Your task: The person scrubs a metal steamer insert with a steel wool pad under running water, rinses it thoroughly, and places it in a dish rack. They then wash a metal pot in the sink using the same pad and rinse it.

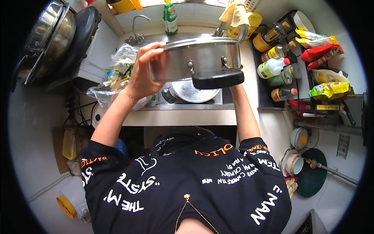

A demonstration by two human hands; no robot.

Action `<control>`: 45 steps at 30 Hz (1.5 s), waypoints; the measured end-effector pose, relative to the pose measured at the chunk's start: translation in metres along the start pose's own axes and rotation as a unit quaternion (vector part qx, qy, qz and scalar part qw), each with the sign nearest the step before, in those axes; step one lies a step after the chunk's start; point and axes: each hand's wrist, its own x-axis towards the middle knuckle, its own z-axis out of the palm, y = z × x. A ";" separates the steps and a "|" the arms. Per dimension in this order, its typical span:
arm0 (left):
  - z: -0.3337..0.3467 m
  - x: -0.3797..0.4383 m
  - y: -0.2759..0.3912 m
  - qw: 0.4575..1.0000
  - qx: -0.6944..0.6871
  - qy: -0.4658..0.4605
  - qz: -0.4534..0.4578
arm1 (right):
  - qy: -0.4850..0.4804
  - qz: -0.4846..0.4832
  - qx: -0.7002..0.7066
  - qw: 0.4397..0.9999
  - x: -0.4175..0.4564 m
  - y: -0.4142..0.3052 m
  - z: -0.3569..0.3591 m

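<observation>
A stainless steel pot is raised over the sink area, its side turned toward me and its rim away. My left hand grips its left end, fingers at the rim and thumb low near the base. A black handle on metal brackets faces me. My right forearm reaches up to the pot's right end; the hand itself is hidden behind the pot and handle. Below lies a round, pale metal pan with a dark handle, partly covered by the raised pot.
A clear plastic bag with green stalks sits left of the pot. Behind are a tap, a green bottle and a yellow cloth over a grey tube. Bottles and packets fill a black rack at right. Steel basins stand left.
</observation>
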 end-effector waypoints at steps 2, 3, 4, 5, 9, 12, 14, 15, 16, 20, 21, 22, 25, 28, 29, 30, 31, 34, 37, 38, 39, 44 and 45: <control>-0.007 0.011 -0.001 1.000 0.013 0.001 0.007 | -0.007 -0.002 0.026 1.000 0.006 0.008 -0.004; -0.010 0.015 0.000 1.000 0.016 0.003 0.012 | -0.011 -0.002 0.037 0.999 0.008 0.013 -0.005; -0.013 0.019 0.001 1.000 0.019 0.004 0.018 | -0.015 -0.004 0.047 0.999 0.009 0.018 -0.007; -0.017 0.022 0.000 0.999 0.024 -0.002 0.020 | -0.019 -0.007 0.058 0.998 0.010 0.022 -0.010; -0.030 0.023 -0.002 0.999 0.038 -0.018 0.029 | -0.022 -0.037 0.029 0.999 0.006 0.021 -0.007; -0.039 0.019 -0.005 0.998 0.049 -0.024 0.026 | 0.041 -0.030 -0.052 0.997 -0.017 -0.027 0.038; -0.043 0.021 -0.005 0.998 0.047 -0.027 0.024 | 0.038 -0.075 -0.074 0.994 -0.025 -0.051 0.051; -0.045 0.024 -0.005 0.998 0.045 -0.025 0.029 | 0.035 -0.097 -0.083 0.991 -0.026 -0.055 0.054; -0.048 0.027 -0.005 0.998 0.044 -0.023 0.033 | 0.030 -0.086 -0.114 0.989 -0.023 -0.057 0.051; -0.056 0.032 -0.006 0.997 0.056 -0.029 0.045 | 0.011 -0.064 -0.126 0.990 -0.026 -0.069 0.052; -0.057 0.033 -0.006 0.997 0.057 -0.028 0.047 | 0.012 -0.044 -0.110 0.993 -0.025 -0.070 0.052; -0.058 0.034 -0.005 0.997 0.058 -0.028 0.049 | 0.014 -0.023 -0.094 0.995 -0.025 -0.072 0.053; -0.061 0.036 -0.006 0.996 0.062 -0.025 0.057 | 0.001 -0.045 -0.086 0.995 -0.030 -0.082 0.058; -0.065 0.039 -0.004 0.995 0.067 -0.027 0.061 | 0.015 -0.055 -0.093 0.994 -0.040 -0.096 0.069; -0.066 0.039 -0.004 0.995 0.069 -0.028 0.062 | 0.015 -0.053 -0.096 0.994 -0.040 -0.095 0.068; -0.066 0.039 -0.004 0.995 0.069 -0.028 0.062 | 0.015 -0.052 -0.099 0.994 -0.040 -0.095 0.067; -0.066 0.039 -0.004 0.995 0.069 -0.028 0.061 | 0.016 -0.051 -0.102 0.993 -0.040 -0.096 0.066; -0.067 0.040 -0.003 0.995 0.077 -0.027 0.061 | 0.025 -0.060 -0.115 0.991 -0.043 -0.104 0.072; -0.067 0.040 -0.003 0.995 0.077 -0.023 0.064 | 0.016 -0.071 -0.116 0.991 -0.042 -0.101 0.068; -0.066 0.040 -0.004 0.995 0.075 -0.021 0.065 | 0.015 -0.073 -0.117 0.990 -0.041 -0.099 0.066; -0.067 0.040 -0.005 0.995 0.074 -0.023 0.063 | 0.014 -0.074 -0.118 0.990 -0.040 -0.096 0.065; -0.068 0.039 -0.006 0.995 0.073 -0.026 0.056 | 0.019 -0.059 -0.110 0.992 -0.036 -0.092 0.063; -0.070 0.040 -0.005 0.996 0.072 -0.025 0.055 | 0.020 -0.052 -0.107 0.993 -0.035 -0.092 0.065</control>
